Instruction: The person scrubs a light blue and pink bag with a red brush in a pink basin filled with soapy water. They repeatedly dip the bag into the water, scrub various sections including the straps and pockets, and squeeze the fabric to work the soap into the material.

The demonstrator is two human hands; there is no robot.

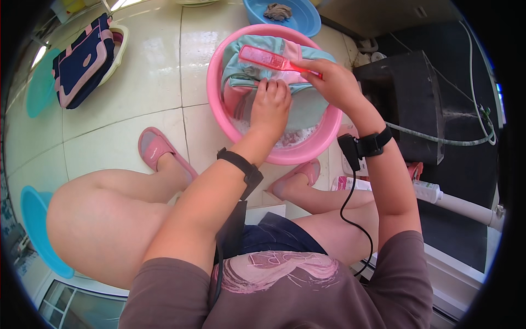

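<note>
A pink plastic basin (217, 105) stands on the floor before me with sudsy water inside. In it lies a wet mint-green and pink fabric bag (308, 103), partly out of the water. My right hand (331, 82) grips the handle of a red scrubbing brush (263, 57), held over the bag with its bristles facing down. My left hand (271, 105) rests with curled fingers on the bag's edge, near a seam or zipper, just below the brush; the fingertips are bent against the fabric, part of which they hide.
Behind the basin is a blue basin (304, 24) with a grey-brown cloth (278, 12). A navy and pink bag (84, 61) leans on a pale basin (119, 53) at the left. A hose (439, 140), a black box (402, 103) and a white bottle (427, 192) are at the right.
</note>
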